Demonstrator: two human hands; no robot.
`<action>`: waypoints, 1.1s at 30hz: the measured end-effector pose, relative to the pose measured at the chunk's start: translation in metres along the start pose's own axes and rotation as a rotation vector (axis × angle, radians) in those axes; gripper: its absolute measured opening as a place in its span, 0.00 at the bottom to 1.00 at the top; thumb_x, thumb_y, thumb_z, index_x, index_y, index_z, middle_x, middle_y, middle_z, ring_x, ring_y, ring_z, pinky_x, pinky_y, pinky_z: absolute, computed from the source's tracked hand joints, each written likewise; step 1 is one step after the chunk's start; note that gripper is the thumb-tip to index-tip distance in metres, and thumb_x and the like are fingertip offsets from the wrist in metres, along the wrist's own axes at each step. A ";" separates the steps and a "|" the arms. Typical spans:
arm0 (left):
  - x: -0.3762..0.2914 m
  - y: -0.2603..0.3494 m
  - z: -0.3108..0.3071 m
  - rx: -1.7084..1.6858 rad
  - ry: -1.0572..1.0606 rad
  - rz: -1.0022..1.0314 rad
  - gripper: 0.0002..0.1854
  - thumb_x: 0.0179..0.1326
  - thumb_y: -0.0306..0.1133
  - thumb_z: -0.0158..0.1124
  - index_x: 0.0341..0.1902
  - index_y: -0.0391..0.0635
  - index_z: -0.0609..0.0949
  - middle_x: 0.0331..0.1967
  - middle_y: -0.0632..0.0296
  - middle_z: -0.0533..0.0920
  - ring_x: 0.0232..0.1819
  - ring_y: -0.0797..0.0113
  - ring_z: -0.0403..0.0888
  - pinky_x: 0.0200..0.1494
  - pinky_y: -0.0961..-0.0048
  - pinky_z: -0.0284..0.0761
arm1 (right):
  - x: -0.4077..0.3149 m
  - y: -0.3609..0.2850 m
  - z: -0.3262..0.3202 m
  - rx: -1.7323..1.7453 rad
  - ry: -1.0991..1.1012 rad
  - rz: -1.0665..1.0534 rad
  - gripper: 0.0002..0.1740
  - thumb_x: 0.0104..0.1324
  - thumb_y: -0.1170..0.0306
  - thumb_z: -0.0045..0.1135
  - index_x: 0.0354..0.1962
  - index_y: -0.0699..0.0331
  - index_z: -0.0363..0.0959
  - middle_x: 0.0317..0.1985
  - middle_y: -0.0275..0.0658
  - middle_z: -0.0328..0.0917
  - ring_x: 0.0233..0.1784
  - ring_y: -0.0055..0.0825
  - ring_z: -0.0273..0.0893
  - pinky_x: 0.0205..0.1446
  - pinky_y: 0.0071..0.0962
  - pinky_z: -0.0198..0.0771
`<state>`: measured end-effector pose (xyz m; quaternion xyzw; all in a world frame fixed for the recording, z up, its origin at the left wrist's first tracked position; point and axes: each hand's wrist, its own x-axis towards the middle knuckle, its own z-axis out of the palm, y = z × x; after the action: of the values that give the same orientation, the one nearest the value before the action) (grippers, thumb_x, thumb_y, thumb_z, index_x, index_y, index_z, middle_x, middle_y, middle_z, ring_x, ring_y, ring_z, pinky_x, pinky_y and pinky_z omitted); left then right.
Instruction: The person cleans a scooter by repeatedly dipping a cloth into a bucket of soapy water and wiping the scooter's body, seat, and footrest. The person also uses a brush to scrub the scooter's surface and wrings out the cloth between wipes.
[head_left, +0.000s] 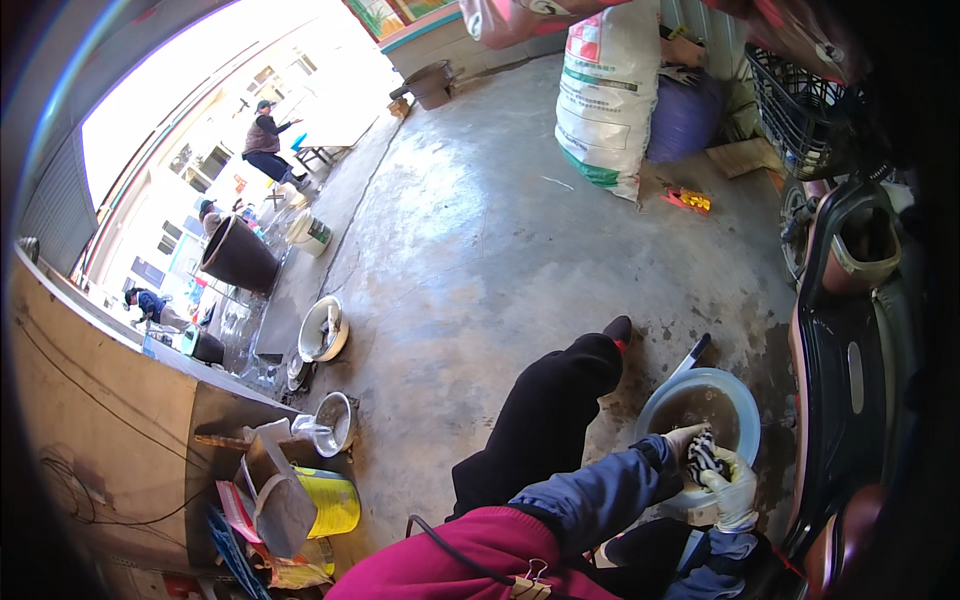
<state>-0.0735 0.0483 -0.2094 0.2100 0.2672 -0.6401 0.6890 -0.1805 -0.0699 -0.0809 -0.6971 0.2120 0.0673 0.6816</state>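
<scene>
A bunched black-and-white striped cloth (703, 457) is gripped between my two gloved hands. My left hand (681, 441), in a pale glove, closes on its upper left side. From the lower right, my right hand (731, 487) holds the same cloth, in a whitish glove. Both hands are over the near part of a light-blue basin (750, 409) of murky brown water. The cloth and gloves cover part of the basin's near side. A white stick-like object with a dark end (686, 362) slants out past the basin's far left rim.
A parked scooter (855, 360) stands close on the right. Ahead are a full white woven sack (606, 97) and a purple bag (684, 116). Left are a white bucket (309, 232), a round tub (341, 349) and a yellow container (330, 502). Several people work beyond, outside.
</scene>
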 end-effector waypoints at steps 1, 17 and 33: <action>0.004 0.001 0.003 0.012 0.095 0.072 0.22 0.69 0.52 0.51 0.41 0.47 0.83 0.36 0.53 0.86 0.37 0.52 0.83 0.48 0.50 0.78 | 0.000 -0.001 -0.008 0.049 -0.034 -0.101 0.24 0.56 0.82 0.60 0.53 0.70 0.76 0.51 0.42 0.81 0.52 0.26 0.79 0.57 0.25 0.75; 0.002 -0.018 0.027 -0.137 0.059 0.087 0.21 0.73 0.43 0.47 0.60 0.43 0.76 0.56 0.54 0.82 0.59 0.55 0.78 0.69 0.51 0.65 | 0.078 0.071 -0.020 0.668 0.445 0.187 0.23 0.74 0.60 0.46 0.60 0.64 0.73 0.60 0.38 0.77 0.62 0.34 0.75 0.68 0.36 0.69; -0.038 -0.010 0.050 -0.189 -0.165 -0.108 0.26 0.65 0.56 0.56 0.54 0.49 0.81 0.51 0.62 0.84 0.56 0.61 0.79 0.66 0.59 0.68 | 0.077 0.082 -0.014 0.494 0.315 0.082 0.24 0.73 0.63 0.48 0.63 0.63 0.70 0.62 0.39 0.74 0.63 0.33 0.73 0.69 0.36 0.68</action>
<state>-0.0800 0.0454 -0.1460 0.0759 0.2798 -0.6632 0.6900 -0.1462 -0.0980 -0.1852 -0.5029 0.3534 -0.0679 0.7859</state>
